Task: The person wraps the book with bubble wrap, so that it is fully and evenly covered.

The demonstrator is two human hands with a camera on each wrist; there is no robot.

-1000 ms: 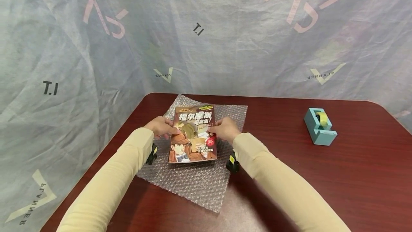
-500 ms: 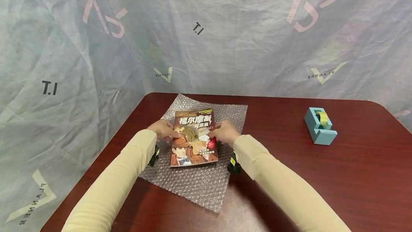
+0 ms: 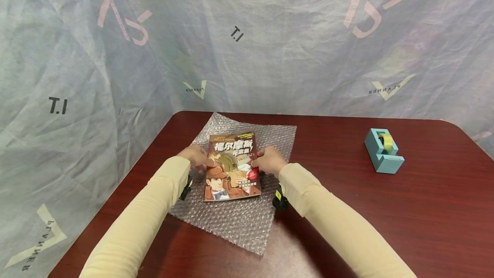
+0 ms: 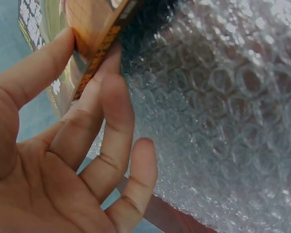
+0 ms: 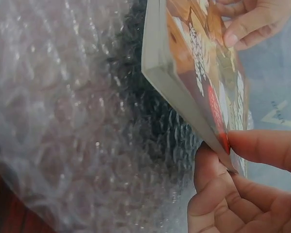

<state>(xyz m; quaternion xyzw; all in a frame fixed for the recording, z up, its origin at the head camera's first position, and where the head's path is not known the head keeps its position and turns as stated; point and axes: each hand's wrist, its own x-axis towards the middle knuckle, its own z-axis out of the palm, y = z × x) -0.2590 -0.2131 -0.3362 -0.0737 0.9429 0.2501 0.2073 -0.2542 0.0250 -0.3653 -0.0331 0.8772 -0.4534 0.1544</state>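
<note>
My left hand (image 3: 197,156) and right hand (image 3: 269,160) pinch the book (image 3: 232,165) edges at 9 and 3 o'clock; lower it level, centred on the bubble wrap (image 3: 239,218).

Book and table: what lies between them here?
A sheet of bubble wrap lies under the book, spread over the table; the head view shows it, and both wrist views show bubbles beneath the book's edge.

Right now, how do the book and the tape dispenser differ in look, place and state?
The book is flat with a colourful printed cover; the tape dispenser is a blocky teal piece holding a yellowish roll. The book is above the bubble wrap, pinched by the left hand and right hand; the dispenser stands untouched on the bare table, far right.
</note>
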